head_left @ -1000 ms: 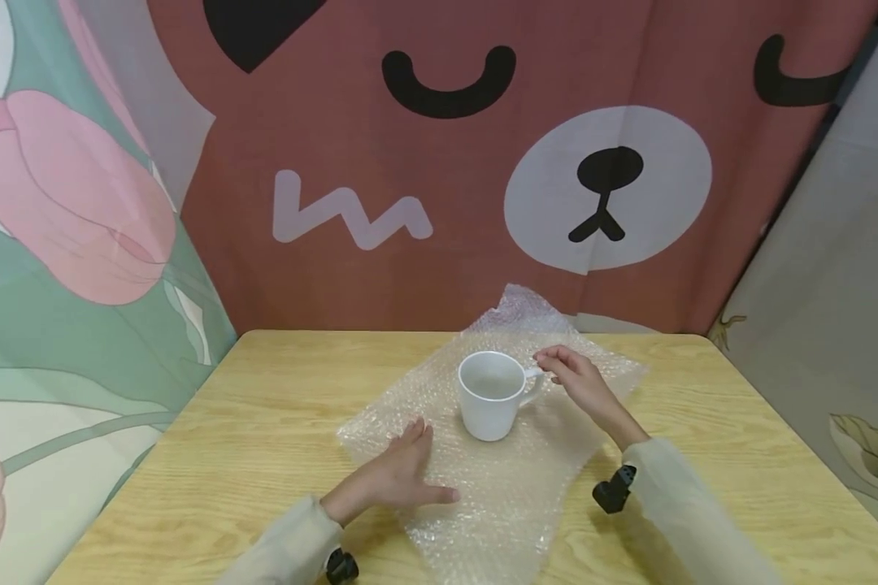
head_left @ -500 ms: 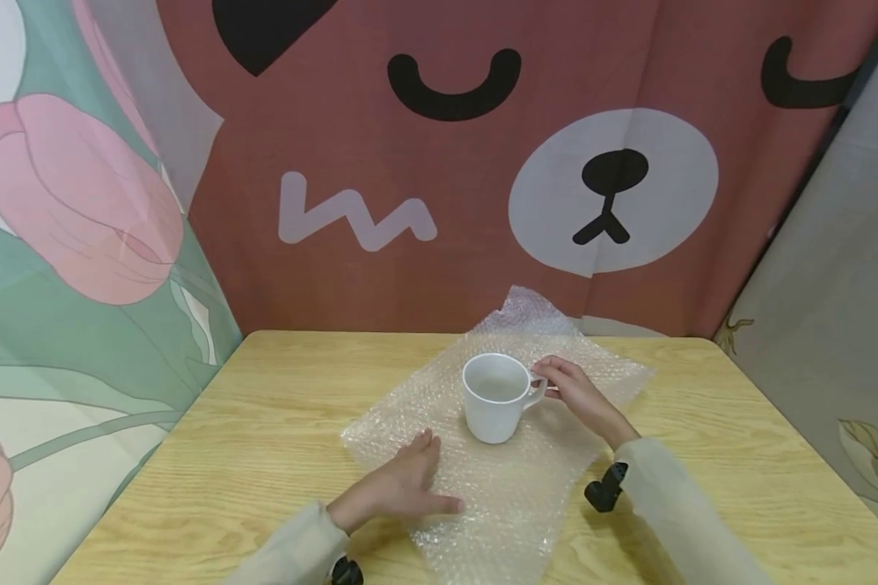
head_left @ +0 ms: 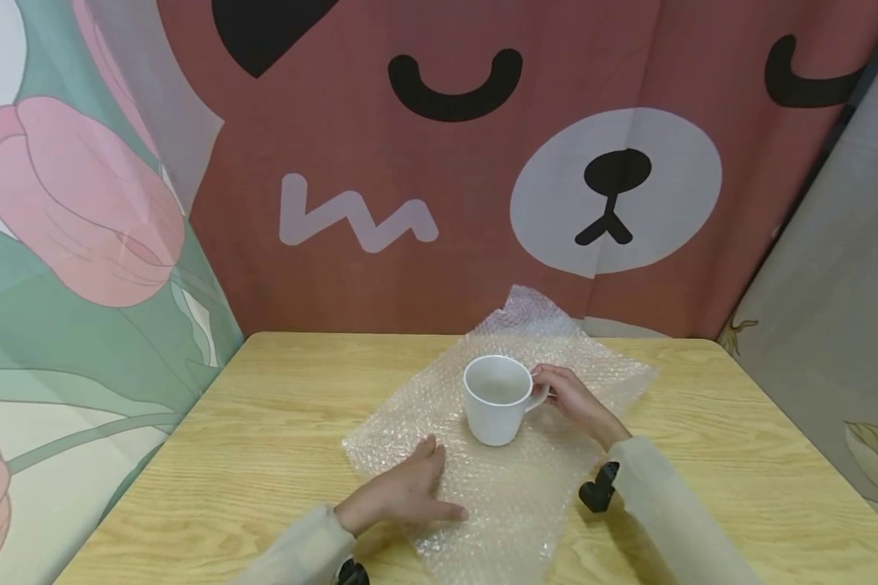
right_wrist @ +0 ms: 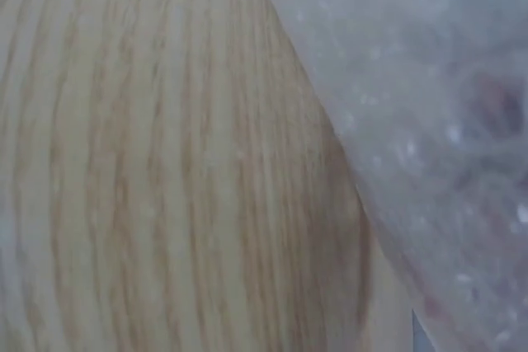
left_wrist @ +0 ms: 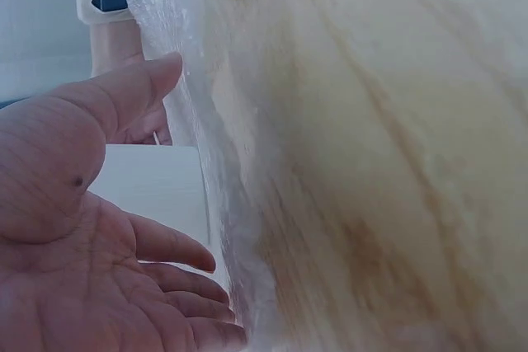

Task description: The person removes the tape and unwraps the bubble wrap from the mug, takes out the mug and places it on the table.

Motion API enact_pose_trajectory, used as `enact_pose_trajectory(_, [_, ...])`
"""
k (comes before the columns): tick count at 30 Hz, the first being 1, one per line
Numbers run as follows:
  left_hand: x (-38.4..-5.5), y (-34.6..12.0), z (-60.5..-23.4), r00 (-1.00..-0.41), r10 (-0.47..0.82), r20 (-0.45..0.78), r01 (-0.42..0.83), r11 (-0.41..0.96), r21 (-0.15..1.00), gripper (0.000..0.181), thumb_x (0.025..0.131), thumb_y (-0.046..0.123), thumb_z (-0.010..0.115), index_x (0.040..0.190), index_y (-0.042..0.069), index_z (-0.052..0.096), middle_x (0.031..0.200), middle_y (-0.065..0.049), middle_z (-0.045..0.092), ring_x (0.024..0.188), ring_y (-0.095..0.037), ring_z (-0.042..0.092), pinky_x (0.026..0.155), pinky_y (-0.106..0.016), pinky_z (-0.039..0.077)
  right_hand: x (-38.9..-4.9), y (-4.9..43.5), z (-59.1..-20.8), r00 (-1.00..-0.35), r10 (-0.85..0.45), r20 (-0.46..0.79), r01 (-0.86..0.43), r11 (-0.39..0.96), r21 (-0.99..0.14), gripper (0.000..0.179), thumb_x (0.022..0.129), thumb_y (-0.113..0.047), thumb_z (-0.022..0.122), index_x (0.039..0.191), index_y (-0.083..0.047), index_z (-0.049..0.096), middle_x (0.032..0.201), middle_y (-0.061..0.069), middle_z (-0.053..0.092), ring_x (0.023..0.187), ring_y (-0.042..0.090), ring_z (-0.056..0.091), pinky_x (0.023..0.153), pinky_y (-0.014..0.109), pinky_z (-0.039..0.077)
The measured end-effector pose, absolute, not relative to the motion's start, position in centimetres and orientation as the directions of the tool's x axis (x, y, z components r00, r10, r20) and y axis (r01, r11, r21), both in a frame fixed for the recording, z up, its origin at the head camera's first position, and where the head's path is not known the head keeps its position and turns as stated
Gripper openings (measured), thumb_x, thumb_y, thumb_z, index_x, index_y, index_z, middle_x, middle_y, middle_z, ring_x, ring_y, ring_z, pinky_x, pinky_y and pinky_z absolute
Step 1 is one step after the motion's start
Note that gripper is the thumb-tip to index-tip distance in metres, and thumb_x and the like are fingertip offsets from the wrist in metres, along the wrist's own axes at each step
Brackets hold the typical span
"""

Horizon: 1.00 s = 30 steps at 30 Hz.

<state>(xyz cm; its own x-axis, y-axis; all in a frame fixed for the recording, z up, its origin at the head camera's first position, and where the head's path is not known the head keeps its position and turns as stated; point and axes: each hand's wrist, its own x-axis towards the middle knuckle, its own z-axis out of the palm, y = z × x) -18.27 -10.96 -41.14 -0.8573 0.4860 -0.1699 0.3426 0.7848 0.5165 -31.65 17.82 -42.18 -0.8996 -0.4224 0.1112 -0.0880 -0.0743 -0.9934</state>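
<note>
A white mug [head_left: 496, 414] stands upright on a sheet of clear bubble wrap [head_left: 497, 504], its handle pointing right. My right hand [head_left: 572, 400] holds that handle, thumb and fingers bent around it in the head view. Left of the mug and nearer me, my left hand [head_left: 413, 487] has its fingers extended and thumb spread, low over the wrap's left side. In the left wrist view, the palm of the left hand [left_wrist: 91, 245] faces the white mug [left_wrist: 153, 179], with a gap before it. The right wrist view catches only wrap [right_wrist: 429, 121] and wood, no hand.
The wooden table [head_left: 278, 406] carries the wrap, which lies diagonally. Its far corner rises against the bear-print curtain [head_left: 366, 292] at the back edge. A floral curtain [head_left: 95, 341] hangs on the left, a pale curtain [head_left: 834, 309] on the right.
My right hand has moved slightly down and left, its fingers going from the top of the handle to around it. My left hand has shifted a little toward me. The mug stays on the wrap.
</note>
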Motion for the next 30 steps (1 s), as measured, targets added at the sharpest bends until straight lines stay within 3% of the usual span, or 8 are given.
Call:
enact_pose_trajectory(12, [-18.1, -10.5, -40.9, -0.854, 0.486, -0.186, 0.339, 0.791, 0.508, 0.101, 0.080, 0.047, 0.075, 0.143, -0.016, 0.029, 0.150, -0.037, 0.014, 0.141, -0.044, 0.014, 0.113, -0.048, 0.019, -31.8, 17.4, -42.9, -0.895, -0.405, 0.187, -0.131, -0.164, -0.978, 0.036, 0.096, 0.002, 0.037, 0.072, -0.013, 0.059, 0.071, -0.001, 0.052, 0.067, 0.009, 0.048, 0.060, 0.018, 0.042])
enact_pose_trajectory(19, [-18.2, -10.4, -41.0, -0.855, 0.480, -0.198, 0.332, 0.798, 0.503, 0.101, 0.079, 0.047, 0.077, 0.143, -0.016, 0.029, 0.151, -0.036, 0.015, 0.141, -0.045, 0.014, 0.112, -0.050, 0.020, -31.5, 17.2, -43.1, -0.893, -0.410, 0.188, -0.106, -0.215, -0.971, 0.035, 0.095, 0.002, 0.037, 0.071, -0.013, 0.058, 0.072, -0.003, 0.051, 0.069, 0.008, 0.047, 0.065, 0.019, 0.044])
enact_pose_trajectory(26, [-18.0, -10.3, -41.4, -0.863, 0.470, -0.184, 0.336, 0.807, 0.487, 0.101, 0.079, 0.047, 0.076, 0.143, -0.016, 0.029, 0.151, -0.037, 0.015, 0.142, -0.044, 0.012, 0.112, -0.052, 0.020, -30.7, 16.7, -43.3, -0.891, -0.371, 0.261, -0.145, -0.313, -0.939, 0.040, 0.092, 0.006, 0.036, 0.072, -0.015, 0.063, 0.072, -0.006, 0.058, 0.067, 0.003, 0.055, 0.067, 0.017, 0.048])
enact_pose_trajectory(30, [-18.0, -10.2, -41.5, -0.869, 0.460, -0.181, 0.324, 0.807, 0.493, 0.102, 0.079, 0.047, 0.075, 0.143, -0.017, 0.028, 0.151, -0.037, 0.012, 0.142, -0.044, 0.011, 0.112, -0.054, 0.018, -29.9, 16.4, -42.9, -0.917, -0.327, 0.226, -0.121, -0.312, -0.942, 0.039, 0.092, 0.008, 0.037, 0.071, -0.014, 0.061, 0.070, -0.006, 0.058, 0.066, 0.003, 0.055, 0.066, 0.016, 0.047])
